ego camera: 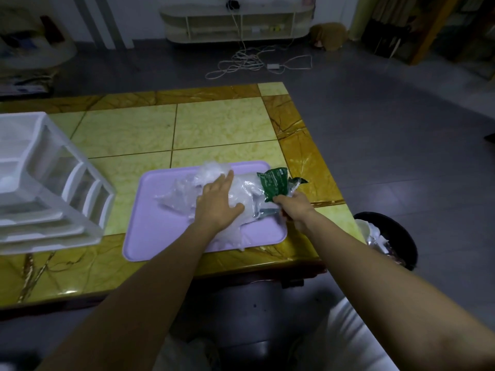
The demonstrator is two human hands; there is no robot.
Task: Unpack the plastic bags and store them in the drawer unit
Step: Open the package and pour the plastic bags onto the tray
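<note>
1. Pinching the green printed plastic wrapper [272, 184] in the grip of the right hand [294, 208], over the right edge of the lilac rectangular plastic tray [150, 226].
2. Pressing flat with the left hand [218, 203], grip released, fingers straight, on the heap of clear crumpled plastic bags [211, 171] mid-tray.
3. Left of the tray, apart from it: white translucent plastic drawer unit [40, 183] on the yellow-and-brown tiled worktop [219, 124].
4. Right of the tray, on the floor: black round bin [401, 232].

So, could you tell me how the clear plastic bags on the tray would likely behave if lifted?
Probably floppy: the clear plastic bags lie crumpled and shapeless on the tray. Likely light and slippery, given the thin glossy film; the left hand lies flat on them.
</note>
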